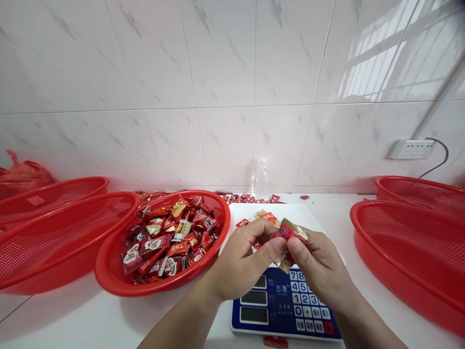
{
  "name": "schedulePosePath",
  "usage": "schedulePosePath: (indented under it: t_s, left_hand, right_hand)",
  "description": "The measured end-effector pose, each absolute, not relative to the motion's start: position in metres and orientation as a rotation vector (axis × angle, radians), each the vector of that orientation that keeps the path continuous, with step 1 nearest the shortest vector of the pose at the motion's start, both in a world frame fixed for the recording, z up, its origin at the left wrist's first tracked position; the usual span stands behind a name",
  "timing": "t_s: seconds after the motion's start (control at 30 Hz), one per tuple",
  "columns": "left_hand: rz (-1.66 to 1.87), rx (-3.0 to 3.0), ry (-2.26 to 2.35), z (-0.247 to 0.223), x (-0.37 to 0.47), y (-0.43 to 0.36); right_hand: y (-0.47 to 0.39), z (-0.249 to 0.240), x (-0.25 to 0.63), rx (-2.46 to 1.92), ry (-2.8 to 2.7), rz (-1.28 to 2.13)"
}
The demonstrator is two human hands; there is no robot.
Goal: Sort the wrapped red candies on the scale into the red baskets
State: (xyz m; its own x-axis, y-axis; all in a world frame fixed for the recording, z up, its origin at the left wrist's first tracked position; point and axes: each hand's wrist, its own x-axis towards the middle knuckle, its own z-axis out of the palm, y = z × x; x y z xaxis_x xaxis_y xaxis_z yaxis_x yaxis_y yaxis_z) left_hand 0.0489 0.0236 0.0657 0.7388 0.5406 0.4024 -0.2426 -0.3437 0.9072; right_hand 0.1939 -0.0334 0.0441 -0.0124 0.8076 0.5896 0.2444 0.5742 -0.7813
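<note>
Both hands meet above a white scale tray [290, 211], pinching small wrapped candies [290, 230] in red and gold between thumbs and fingers. My left hand [247, 257] grips them from the left, its thumb on the wrapper. From the right, my right hand [321, 264] presses its thumb against the same bunch. Beneath the hands is the scale's blue keypad panel [279, 303]. A few more wrapped pieces lie on the tray, partly hidden by the fingers. Left of the scale, a red basket [109, 271] holds several wrapped candies [170, 237].
Red baskets stand at the left [65, 242] and right [403, 261]. A clear bottle [262, 178] is near the tiled wall, with small red packets [243, 198] beside it. A red bag [25, 174] sits far left; a power strip [412, 149] is on the wall.
</note>
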Motion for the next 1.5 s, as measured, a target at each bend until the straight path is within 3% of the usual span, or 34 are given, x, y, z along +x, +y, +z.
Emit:
schedulePosePath:
  t_s: [0.37, 0.63, 1.2, 1.5]
  left_hand:
    - [0.765, 1.954, 0.281, 0.071, 0.043, 0.015]
    - [0.849, 2.005, 0.312, 0.069, 0.043, 0.015]
    - [1.092, 2.055, 0.364, 0.069, 0.047, 0.012]
    - [1.128, 2.117, 0.341, 0.069, 0.044, 0.008]
  right_hand:
    - [-0.043, 0.045, 0.191, -0.914, -1.564, 0.469]
    - [-0.042, 0.046, 0.194, -0.827, -1.584, 0.586]
    - [-0.044, 0.052, 0.198, -0.91, -1.508, 0.165]
    - [-0.046, 0.051, 0.198, -0.861, -1.493, 0.259]
